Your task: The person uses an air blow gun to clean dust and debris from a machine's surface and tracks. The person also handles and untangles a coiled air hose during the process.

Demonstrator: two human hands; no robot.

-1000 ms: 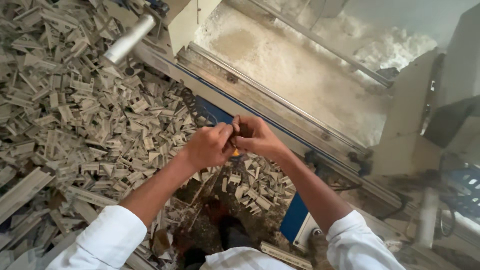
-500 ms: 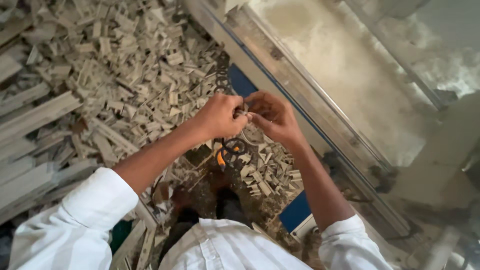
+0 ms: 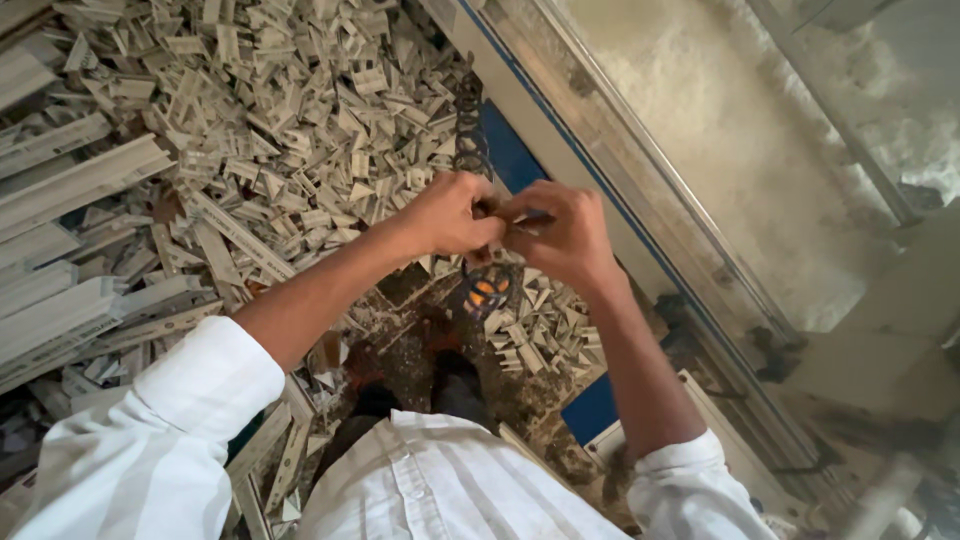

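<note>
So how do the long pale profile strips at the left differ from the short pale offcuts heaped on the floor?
The long pale profile strips lie roughly parallel, side by side; the short pale offcuts are jumbled at all angles. The strips are far longer and few; the offcuts are stubby and many. Both are the same pale colour and lie to the left of the left hand and right hand.

floor [image 3: 420, 350] | dirty, dark | pale profile offcuts [image 3: 300, 130] heaped; long strips [image 3: 70, 190] left

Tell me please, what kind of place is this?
Probably a workshop that cuts plastic or metal profiles: a heap of pale offcuts on the floor, long profile strips, and a dusty machine bed beside the person's hands.
</note>
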